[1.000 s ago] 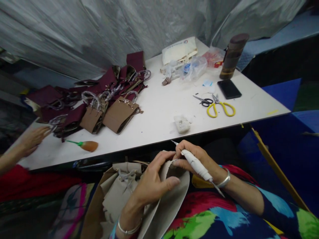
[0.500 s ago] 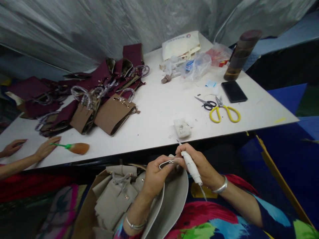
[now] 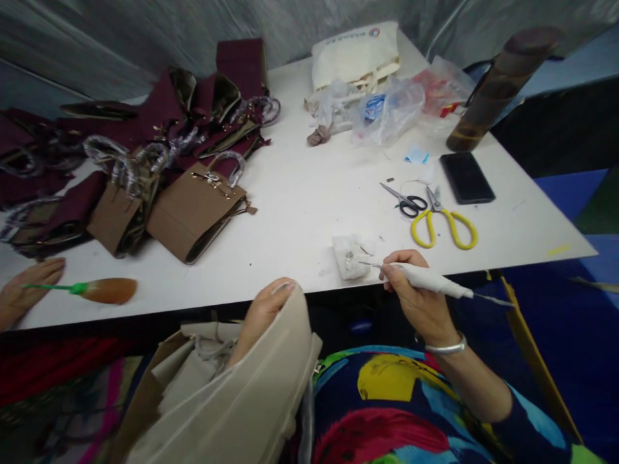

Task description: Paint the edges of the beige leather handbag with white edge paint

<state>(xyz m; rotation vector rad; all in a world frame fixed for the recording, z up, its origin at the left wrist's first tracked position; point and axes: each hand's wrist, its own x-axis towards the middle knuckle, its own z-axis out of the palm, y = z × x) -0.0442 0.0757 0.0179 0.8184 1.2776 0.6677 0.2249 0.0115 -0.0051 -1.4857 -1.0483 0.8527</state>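
The white-handled pointed tool (image 3: 430, 279) lies almost level across the right of centre. Its long axis runs left to right, the thin metal tip points left, and a fine cord trails off its right end. The tip touches or sits just at a small whitish lump (image 3: 349, 254) on the near edge of the white table (image 3: 309, 193). The right hand (image 3: 416, 299) is closed around the tool's handle from below, fingers pinched near the front of the grip, so the tool rides on top of the hand. The left hand (image 3: 264, 312) is well apart from the tool, at lower centre below the table edge. Its fingers are curled over the upper edge of a beige bag panel (image 3: 251, 399) and grip it. Yellow scissors (image 3: 445, 222) lie on the table just above the tool. At the far left a co-worker's hand (image 3: 24, 293) rests beside a green-handled brush (image 3: 91, 290).
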